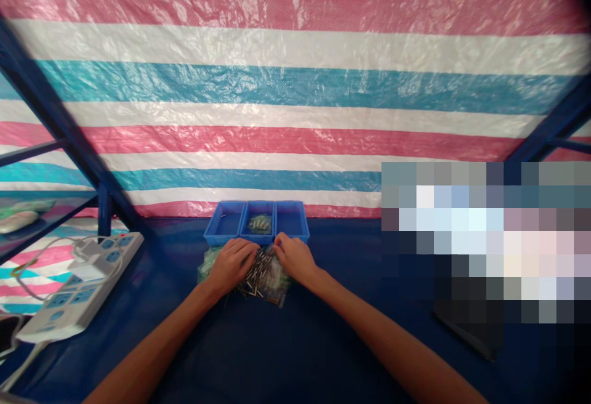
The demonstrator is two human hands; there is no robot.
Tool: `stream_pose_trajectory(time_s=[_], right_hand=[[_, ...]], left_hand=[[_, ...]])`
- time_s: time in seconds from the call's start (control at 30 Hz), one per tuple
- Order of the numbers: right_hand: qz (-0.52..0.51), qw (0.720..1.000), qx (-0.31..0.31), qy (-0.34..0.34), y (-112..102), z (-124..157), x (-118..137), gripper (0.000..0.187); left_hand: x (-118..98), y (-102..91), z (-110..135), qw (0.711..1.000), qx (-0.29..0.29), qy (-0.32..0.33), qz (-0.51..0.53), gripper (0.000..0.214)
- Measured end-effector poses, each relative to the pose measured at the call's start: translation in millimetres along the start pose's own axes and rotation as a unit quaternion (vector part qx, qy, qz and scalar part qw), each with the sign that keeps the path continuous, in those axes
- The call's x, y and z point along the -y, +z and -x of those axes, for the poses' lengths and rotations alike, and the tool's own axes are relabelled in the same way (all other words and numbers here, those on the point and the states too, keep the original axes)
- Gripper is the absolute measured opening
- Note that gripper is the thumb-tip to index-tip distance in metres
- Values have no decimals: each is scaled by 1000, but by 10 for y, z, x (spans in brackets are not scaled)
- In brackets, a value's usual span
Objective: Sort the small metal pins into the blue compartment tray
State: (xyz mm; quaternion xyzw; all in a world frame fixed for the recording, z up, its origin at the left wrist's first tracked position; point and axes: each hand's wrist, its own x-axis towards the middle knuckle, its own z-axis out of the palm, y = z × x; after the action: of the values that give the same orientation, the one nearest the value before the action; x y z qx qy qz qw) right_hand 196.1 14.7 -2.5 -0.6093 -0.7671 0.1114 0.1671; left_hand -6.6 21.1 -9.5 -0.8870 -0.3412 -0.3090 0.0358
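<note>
A pile of small thin metal pieces, like pins or screws, lies on clear and greenish plastic bags. My left hand rests over the pile's left side, fingers bent and drawn together; anything they hold is too small to see. On the other side, my right hand has thumb and fingertips closed near the tray's front edge, and what is in them is hidden. Just beyond both hands stands a blue tray with three compartments. Its middle compartment holds a small plastic bag of short pale pieces.
On the left lies a white power strip with plugs and a looping cable. Blue metal frame bars slope at both sides. A striped plastic sheet hangs behind the dark blue table. The right side is partly blurred out.
</note>
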Motion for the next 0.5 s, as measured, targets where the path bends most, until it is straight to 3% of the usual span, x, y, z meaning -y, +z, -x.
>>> stream_pose_trajectory(time_s=[0.13,0.3,0.5], right_hand=[[23,1000,-18,-6,-129,25,39,15],[23,997,-64,-25,-293,73,85,17],[-83,974,-194,-83,-355,104,118,14]], left_hand=[[15,27,16,999,-22,-31,30,19],[-26,-18,-11,984,-79,-116,110,23],[-93,-83,-72,931,-90,-220,277,43]])
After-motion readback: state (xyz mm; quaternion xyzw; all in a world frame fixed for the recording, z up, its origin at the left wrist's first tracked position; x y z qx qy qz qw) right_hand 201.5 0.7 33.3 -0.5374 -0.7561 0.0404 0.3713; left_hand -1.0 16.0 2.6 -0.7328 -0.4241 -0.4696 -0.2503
